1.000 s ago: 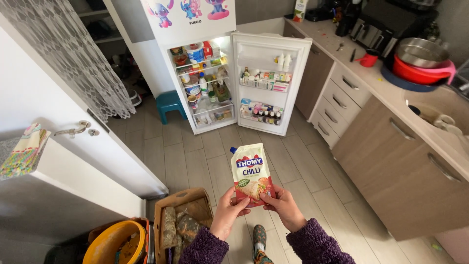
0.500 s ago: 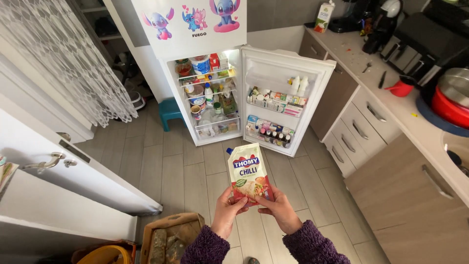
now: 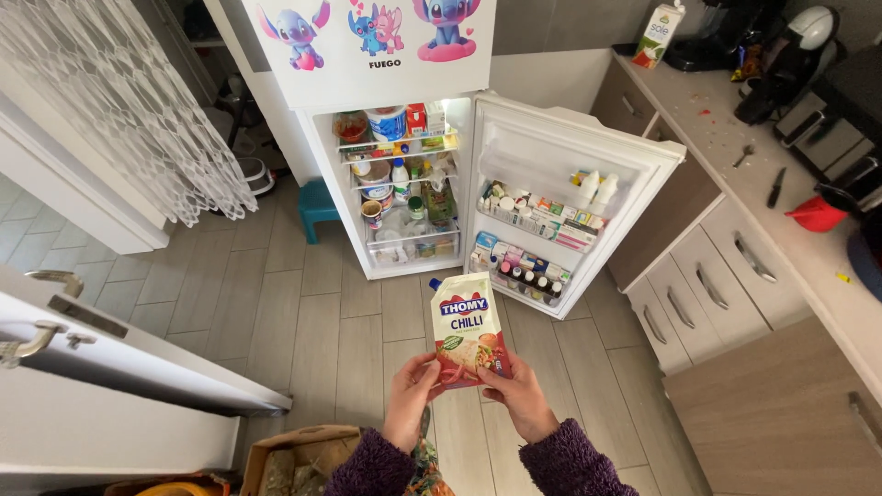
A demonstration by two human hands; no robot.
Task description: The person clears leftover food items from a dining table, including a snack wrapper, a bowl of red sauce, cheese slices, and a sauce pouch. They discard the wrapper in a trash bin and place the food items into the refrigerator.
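Hands raised before chest: left hand [image 3: 411, 390], right hand [image 3: 520, 397], fingers clamped on upright sauce pouch [image 3: 467, 329] bottom corners.

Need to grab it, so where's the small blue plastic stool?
The small blue plastic stool stands on the tiled floor, just left of the open white fridge.

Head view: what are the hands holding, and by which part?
Both hands, left hand and right hand, hold a sauce pouch upright by its bottom edge, cap end up.
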